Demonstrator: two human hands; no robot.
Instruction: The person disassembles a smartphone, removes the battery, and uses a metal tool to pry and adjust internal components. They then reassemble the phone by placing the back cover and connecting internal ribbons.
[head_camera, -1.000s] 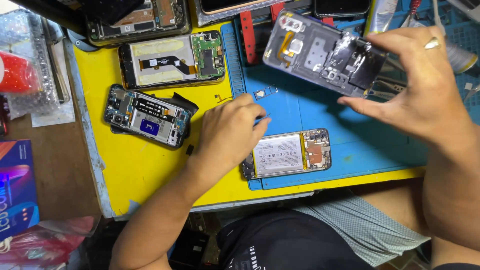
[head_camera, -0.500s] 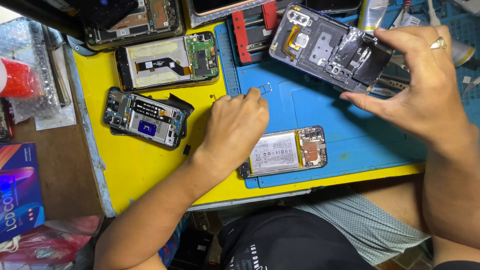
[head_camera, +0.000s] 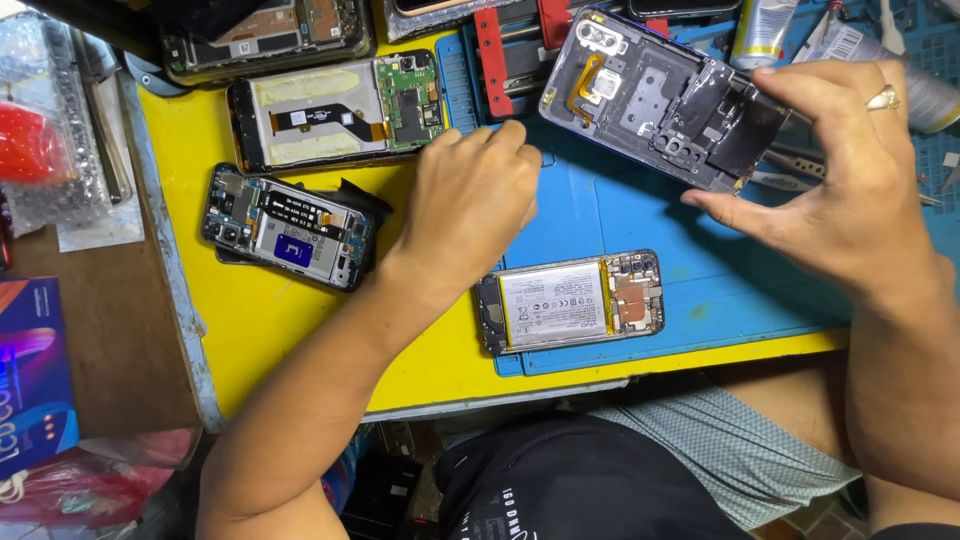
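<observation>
Four opened phones lie about our blue mat (head_camera: 700, 290), and we take that mat as our landmark. Nearest to us, on the mat's near left corner, rests an opened phone with a white battery (head_camera: 570, 303), untouched, its board bare at one end. Just beyond it our left hand (head_camera: 470, 205) presses palm-down on the mat's left part, fingers curled and tips hidden; we cannot tell whether it pinches anything. A tiny screw or clip seems to lie by its fingertips, too small to be sure of.

Left of the mat, on the yellow worktop (head_camera: 260, 330), sits a small phone with a blue label (head_camera: 288, 237), and farther off a larger phone with a green board (head_camera: 340, 112). Another dark phone (head_camera: 265, 40) lies at the far edge.

Above the mat's right half our right hand (head_camera: 850, 190) grips the purple phone back cover (head_camera: 650, 95) at one end, thumb under and fingers over, holding it tilted and clear of the mat. Red tools lie under it at the mat's far side.

We judge the risks thus: gripped at one end only, the cover could slip and strike the tools below; its orange flex could snag; loose small parts could scatter if the left hand sweeps.
</observation>
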